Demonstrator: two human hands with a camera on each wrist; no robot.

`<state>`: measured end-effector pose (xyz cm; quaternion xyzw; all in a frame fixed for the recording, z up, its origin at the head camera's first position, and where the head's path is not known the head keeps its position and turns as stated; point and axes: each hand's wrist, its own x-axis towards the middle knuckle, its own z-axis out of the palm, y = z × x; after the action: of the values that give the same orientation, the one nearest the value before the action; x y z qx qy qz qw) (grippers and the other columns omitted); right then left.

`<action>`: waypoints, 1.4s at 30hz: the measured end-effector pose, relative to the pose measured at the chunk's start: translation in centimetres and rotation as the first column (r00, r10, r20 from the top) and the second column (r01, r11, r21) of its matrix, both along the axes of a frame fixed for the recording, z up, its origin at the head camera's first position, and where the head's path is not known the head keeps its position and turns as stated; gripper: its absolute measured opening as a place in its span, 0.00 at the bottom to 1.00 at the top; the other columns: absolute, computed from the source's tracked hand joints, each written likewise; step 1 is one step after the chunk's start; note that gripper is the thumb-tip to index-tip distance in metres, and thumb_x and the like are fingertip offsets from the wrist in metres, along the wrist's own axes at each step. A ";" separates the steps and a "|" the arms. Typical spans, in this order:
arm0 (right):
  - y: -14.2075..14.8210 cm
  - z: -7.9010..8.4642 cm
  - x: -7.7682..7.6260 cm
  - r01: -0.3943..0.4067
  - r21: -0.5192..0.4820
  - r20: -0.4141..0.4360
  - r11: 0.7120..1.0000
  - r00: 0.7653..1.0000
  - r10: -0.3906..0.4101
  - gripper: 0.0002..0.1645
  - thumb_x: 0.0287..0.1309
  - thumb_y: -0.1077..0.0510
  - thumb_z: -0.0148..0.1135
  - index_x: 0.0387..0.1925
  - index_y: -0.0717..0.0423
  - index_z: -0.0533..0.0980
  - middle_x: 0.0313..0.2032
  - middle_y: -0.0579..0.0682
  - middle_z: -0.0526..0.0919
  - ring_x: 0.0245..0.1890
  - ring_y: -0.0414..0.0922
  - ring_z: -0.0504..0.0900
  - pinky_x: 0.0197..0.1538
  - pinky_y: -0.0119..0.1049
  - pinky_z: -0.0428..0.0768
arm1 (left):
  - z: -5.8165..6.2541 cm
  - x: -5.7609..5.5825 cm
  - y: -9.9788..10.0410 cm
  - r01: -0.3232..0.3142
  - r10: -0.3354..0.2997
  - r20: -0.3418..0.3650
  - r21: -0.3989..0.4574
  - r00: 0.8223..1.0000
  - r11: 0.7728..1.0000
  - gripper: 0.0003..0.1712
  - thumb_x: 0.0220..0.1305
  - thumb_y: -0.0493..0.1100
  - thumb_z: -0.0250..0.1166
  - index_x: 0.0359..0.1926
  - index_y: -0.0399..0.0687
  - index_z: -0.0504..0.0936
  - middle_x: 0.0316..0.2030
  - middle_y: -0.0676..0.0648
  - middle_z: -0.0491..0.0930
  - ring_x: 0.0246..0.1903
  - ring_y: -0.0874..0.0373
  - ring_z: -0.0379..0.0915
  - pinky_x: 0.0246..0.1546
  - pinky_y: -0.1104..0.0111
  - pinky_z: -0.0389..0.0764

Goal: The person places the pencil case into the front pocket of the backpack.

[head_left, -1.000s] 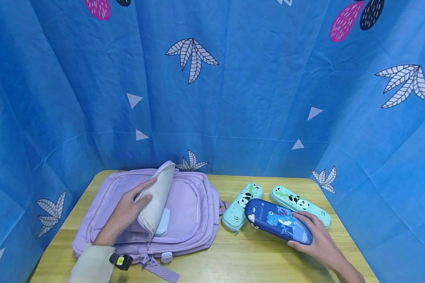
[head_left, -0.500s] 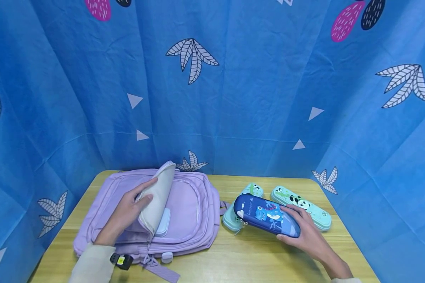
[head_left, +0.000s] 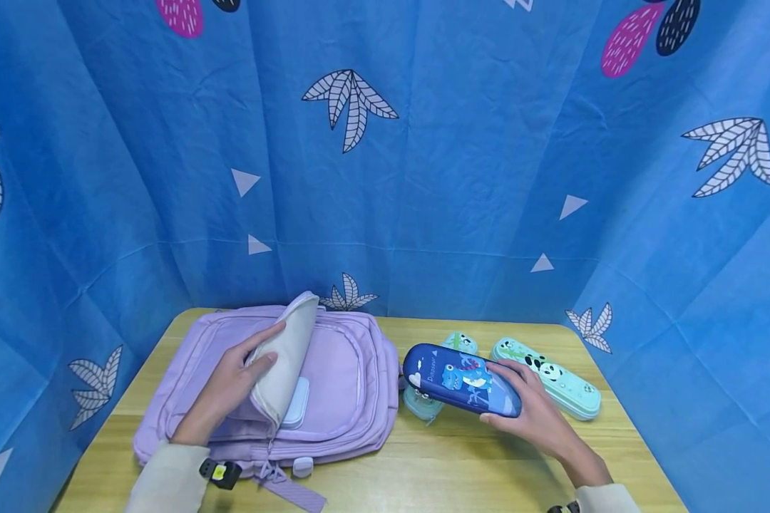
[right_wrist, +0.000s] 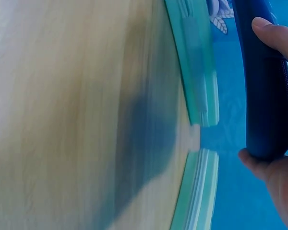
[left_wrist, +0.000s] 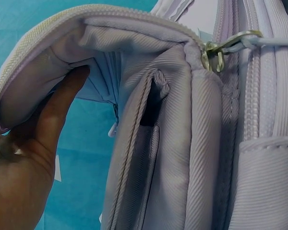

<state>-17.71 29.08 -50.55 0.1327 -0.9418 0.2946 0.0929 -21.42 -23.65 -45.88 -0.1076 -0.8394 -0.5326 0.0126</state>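
A lilac backpack (head_left: 343,342) lies on the left side of the table. My left hand (head_left: 231,377) holds up its unzipped pocket flap (head_left: 287,356), thumb on the pale lining; the left wrist view shows the flap (left_wrist: 110,28) bent back over the hand (left_wrist: 33,163). A light-blue flat item (head_left: 296,405) sits under the flap, partly hidden. My right hand (head_left: 529,413) grips one end of a dark-blue dinosaur pencil case (head_left: 458,377), raised above the table. In the right wrist view the thumb crosses the case (right_wrist: 266,96).
Beneath the raised case, a mint panda pencil case (head_left: 460,343) is mostly covered. Another mint panda pencil case (head_left: 565,381) lies to its right. A lilac strap (head_left: 295,493) hangs toward the table's front. Blue curtain (head_left: 385,178) encloses the wooden table (head_left: 436,463).
My right hand has carried the dinosaur pencil case leftward, toward the backpack, so it now covers more of the left panda case. My left hand and the flap have stayed still.
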 end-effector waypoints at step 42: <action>-9.0 0.3 -4.9 -0.086 -0.046 0.068 0.995 0.994 0.089 0.53 0.54 0.39 0.84 0.79 0.39 0.72 0.79 0.57 0.67 0.78 0.64 0.65 0.69 0.69 0.74 | -0.4 0.0 -0.3 0.002 -0.002 -0.024 0.001 1.000 1.000 0.31 0.84 0.39 0.57 0.83 0.51 0.69 0.84 0.38 0.62 0.83 0.35 0.54 0.80 0.38 0.60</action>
<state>-22.65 20.06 -50.21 0.1615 -0.9312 0.3230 0.0497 -21.41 -23.93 -46.25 -0.1149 -0.8389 -0.5315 0.0224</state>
